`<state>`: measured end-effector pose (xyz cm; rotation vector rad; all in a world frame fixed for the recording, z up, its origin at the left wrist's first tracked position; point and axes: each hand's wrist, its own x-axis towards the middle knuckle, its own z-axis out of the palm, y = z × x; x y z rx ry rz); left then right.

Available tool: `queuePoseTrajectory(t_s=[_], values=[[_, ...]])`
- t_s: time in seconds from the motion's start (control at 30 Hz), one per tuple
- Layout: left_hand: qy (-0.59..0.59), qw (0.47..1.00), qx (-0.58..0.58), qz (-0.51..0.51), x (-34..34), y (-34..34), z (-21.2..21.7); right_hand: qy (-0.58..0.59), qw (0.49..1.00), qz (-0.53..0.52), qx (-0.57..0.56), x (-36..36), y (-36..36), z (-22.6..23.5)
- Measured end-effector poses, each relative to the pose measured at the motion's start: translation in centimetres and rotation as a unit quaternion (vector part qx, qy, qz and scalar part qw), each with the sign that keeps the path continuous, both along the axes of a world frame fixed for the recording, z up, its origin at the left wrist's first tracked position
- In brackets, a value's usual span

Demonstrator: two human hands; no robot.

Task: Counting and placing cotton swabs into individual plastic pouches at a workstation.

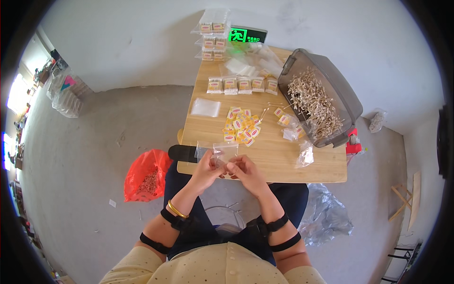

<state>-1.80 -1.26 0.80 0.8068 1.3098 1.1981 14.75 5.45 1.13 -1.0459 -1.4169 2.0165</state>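
Over the table's near edge, my left hand (pixel 208 169) pinches small transparent plastic bags (pixel 225 149), which overlap and stick up past the fingers. My right hand (pixel 247 172) is closed beside it, fingertips pinched at the lower part of the same plastic. How many bags there are, I cannot tell. Just beyond the hands lies a loose pile of small yellow-and-white printed cards (pixel 242 125). To its left is a flat stack of empty transparent bags (pixel 205 107). Farther back, several filled packets of cotton swabs (pixel 244 85) stand in a row.
On the right of the wooden table (pixel 279 163), a grey plastic bin (pixel 347 90) lies tilted, full of loose cotton swabs (pixel 314 104). Bagged packets (pixel 213 40) are stacked at the back left, near a green exit sign (pixel 248 35). A red bag (pixel 135 177) sits on the floor.
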Motion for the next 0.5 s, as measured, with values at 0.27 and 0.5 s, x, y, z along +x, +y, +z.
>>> queuePoseTrajectory(t_s=[0.27,0.5], values=[[0.028,0.998,-0.051,-0.015,-1.6,-0.2,1.0,0.018,1.000,-0.008,-0.006,1.2,0.2,-1.6],[0.067,0.997,-0.005,0.035,-2.5,-0.9,-1.3,-0.051,0.998,0.003,-0.030,2.0,0.2,-2.1]])
